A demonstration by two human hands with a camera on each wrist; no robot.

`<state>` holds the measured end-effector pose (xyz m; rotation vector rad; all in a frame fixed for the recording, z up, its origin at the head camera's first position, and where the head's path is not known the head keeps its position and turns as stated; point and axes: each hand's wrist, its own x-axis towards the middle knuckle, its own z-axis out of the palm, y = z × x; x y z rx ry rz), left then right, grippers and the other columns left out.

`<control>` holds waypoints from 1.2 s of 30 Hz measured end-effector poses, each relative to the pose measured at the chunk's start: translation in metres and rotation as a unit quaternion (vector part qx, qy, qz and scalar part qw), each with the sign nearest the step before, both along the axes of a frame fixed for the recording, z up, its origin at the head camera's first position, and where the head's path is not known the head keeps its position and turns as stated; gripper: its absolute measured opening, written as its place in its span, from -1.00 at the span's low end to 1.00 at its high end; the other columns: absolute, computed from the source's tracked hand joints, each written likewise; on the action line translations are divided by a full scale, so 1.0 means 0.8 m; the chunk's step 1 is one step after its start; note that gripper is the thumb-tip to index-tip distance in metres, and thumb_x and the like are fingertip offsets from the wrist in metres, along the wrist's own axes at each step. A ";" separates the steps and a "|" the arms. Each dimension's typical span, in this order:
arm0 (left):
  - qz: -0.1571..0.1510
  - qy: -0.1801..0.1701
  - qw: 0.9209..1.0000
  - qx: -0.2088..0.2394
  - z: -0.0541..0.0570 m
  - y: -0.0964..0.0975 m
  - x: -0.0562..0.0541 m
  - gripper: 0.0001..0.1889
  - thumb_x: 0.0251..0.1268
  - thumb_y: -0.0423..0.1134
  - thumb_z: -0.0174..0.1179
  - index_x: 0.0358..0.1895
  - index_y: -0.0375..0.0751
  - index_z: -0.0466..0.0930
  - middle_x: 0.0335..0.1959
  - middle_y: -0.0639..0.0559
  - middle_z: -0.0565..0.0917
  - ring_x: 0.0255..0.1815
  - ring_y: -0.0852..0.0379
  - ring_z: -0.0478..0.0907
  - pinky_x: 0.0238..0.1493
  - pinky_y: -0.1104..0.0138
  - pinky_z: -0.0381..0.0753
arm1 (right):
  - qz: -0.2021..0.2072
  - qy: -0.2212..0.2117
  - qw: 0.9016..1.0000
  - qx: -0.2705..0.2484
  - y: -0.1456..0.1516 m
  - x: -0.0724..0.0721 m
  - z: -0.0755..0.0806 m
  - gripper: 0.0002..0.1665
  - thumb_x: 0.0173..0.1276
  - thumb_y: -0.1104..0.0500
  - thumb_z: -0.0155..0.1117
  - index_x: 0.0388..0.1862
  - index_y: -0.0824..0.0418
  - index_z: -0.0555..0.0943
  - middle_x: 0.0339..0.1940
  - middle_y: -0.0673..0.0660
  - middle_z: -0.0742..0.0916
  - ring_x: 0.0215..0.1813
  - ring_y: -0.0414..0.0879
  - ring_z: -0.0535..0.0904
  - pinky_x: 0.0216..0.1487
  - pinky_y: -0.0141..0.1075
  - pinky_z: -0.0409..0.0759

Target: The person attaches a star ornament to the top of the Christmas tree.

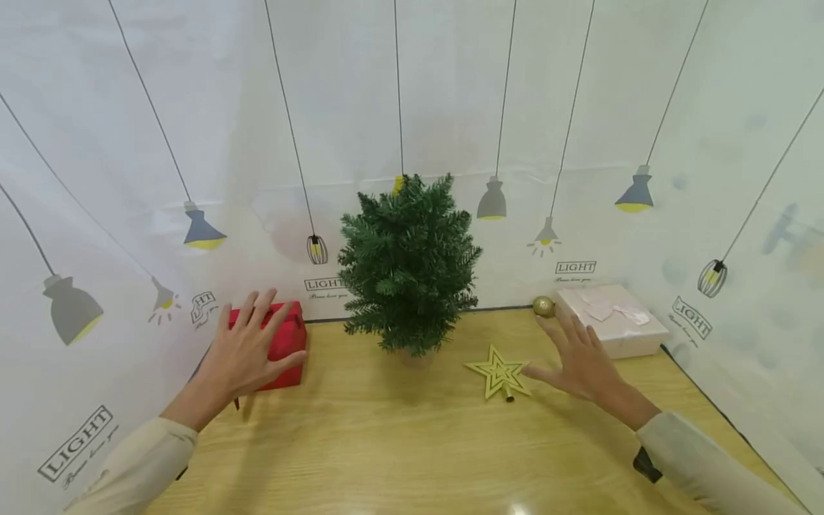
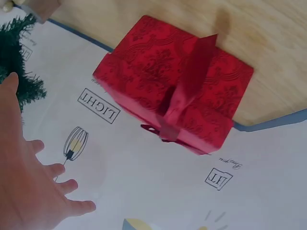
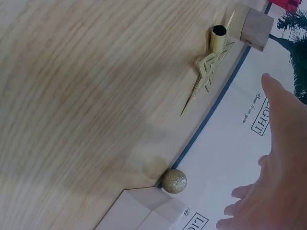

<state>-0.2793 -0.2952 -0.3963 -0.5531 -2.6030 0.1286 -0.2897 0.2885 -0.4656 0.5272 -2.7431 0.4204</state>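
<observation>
The left hand [image 1: 247,361] is spread wide with fingers parted, holding nothing, raised near the red ribboned gift box [image 2: 144,62] at the left. The right hand [image 1: 582,361] is likewise spread and empty, just right of the gold star tree topper [image 1: 499,373]; the pale pink gift box [image 1: 614,318] and gold glitter bauble [image 1: 543,307] lie farther back. The small artificial Christmas tree [image 1: 412,265] stands far centre, between both hands.

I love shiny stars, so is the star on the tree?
No, the star lies on the table, beside the tree.
</observation>
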 end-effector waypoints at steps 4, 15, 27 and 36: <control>-0.005 0.005 1.000 -0.001 0.013 0.009 -0.005 0.02 0.22 0.44 0.26 0.63 -0.08 0.22 0.61 -0.28 0.19 0.57 -0.39 0.12 0.43 -0.46 0.05 | 0.021 0.027 0.999 0.005 -0.001 0.001 -0.009 0.14 0.20 -0.37 0.50 0.58 0.19 0.34 0.59 0.54 0.22 0.54 0.61 0.11 0.43 0.49 0.15; -0.014 -0.005 1.000 0.011 0.044 0.031 -0.009 -0.02 0.33 0.43 0.17 0.67 -0.02 0.13 0.61 -0.27 0.22 0.59 -0.38 0.13 0.48 -0.42 0.05 | 0.096 0.085 0.992 -0.005 -0.006 0.006 -0.027 -0.10 0.23 -0.17 0.57 0.40 0.28 0.53 0.23 0.51 0.60 0.19 0.50 0.55 0.11 0.36 0.56; -0.044 0.018 0.999 0.002 0.073 0.063 -0.024 -0.05 0.37 0.41 0.15 0.66 -0.05 0.16 0.57 -0.26 0.30 0.57 -0.34 0.19 0.48 -0.37 0.14 | 0.087 -0.042 0.994 -0.049 -0.016 0.011 -0.039 -0.24 0.33 0.02 0.54 0.41 0.31 0.55 0.12 0.40 0.73 0.12 0.33 0.67 0.07 0.21 0.67; -0.039 0.020 0.999 0.000 0.092 0.078 -0.031 -0.06 0.40 0.41 0.12 0.68 0.01 0.10 0.57 -0.23 0.31 0.58 -0.30 0.18 0.51 -0.31 0.14 | 0.102 -0.078 0.990 -0.064 -0.024 0.002 -0.049 -0.34 0.34 0.14 0.53 0.35 0.39 0.58 -0.04 0.29 0.81 -0.06 0.18 0.76 -0.12 0.00 0.74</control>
